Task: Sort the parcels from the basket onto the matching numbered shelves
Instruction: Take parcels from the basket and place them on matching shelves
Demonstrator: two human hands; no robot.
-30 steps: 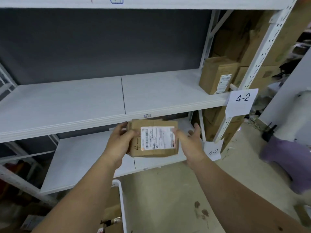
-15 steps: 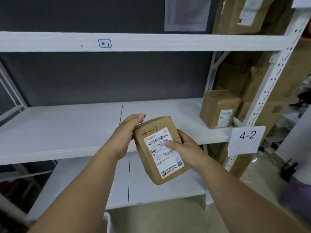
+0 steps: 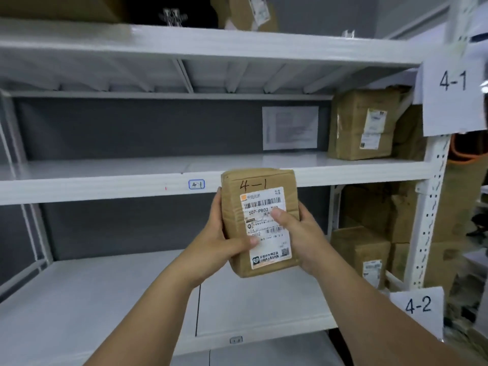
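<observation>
We hold both forearms raised ahead; our left hand (image 3: 221, 239) grips the parcel (image 3: 260, 220) from the left, our right hand (image 3: 298, 233) clasps its right side, thumb across the front.

Two bare forearms run up from the bottom edge, no sleeve, watch, band or glove on either. Behind the left grip (image 3: 221, 233) and the right grip (image 3: 298, 233) the wrists are uncovered. The thumbnails are short and plain, with no ring showing.
</observation>
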